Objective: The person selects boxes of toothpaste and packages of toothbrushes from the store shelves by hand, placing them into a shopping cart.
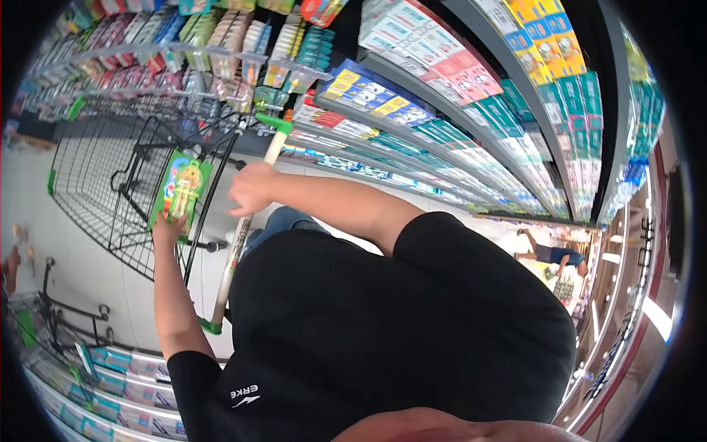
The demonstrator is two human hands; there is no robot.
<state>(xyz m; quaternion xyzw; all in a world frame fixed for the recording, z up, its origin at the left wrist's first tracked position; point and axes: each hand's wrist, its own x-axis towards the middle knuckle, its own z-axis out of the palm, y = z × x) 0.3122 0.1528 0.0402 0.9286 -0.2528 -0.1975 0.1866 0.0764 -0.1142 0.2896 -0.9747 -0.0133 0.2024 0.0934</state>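
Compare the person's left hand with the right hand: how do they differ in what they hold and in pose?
The left hand pinches a green cartoon-printed packet by its lower edge; the right hand closes around the white cart handle with green ends. The left hand is over the black wire cart basket; the right hand sits at its near end. Both are bare and reach forward.

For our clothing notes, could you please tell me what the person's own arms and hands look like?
Both arms are bare below the short black sleeves of a T-shirt with a small white ERKE logo. The left hand and right hand wear no gloves; no watch or ring shows.
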